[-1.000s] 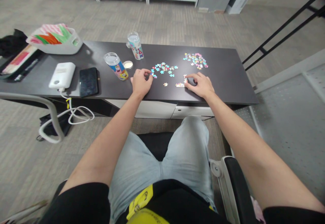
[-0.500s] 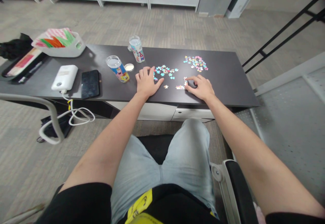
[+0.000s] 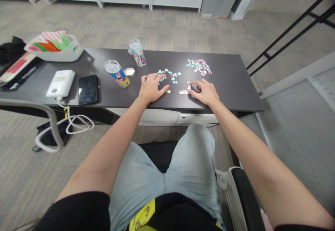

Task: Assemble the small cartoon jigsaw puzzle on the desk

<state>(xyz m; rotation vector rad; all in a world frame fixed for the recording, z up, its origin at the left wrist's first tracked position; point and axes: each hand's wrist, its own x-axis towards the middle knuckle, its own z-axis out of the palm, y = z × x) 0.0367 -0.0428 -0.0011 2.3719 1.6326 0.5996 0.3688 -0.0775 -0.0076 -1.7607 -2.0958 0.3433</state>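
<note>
My left hand lies over the left side of a loose cluster of blue-toned jigsaw pieces. Its fingers are apart, with the index fingertip among the pieces. Partly covered by the left thumb is a single jigsaw piece. At a small L-shaped group of joined jigsaw pieces, my right hand has its thumb and index fingertips on the right side, steadying it against the table. A second cluster of pink and yellow jigsaw pieces lies beyond the right hand.
Two clear-topped cartoon canisters stand left of the pieces, with a round lid between them. Farther left are a black phone, a white power bank with a cable, and a white basket of colourful packets on the dark table.
My left hand has shifted slightly toward the pieces, its index finger reaching in and its thumb now over the single piece. The right hand stays at the joined group. The view has shifted slightly.
</note>
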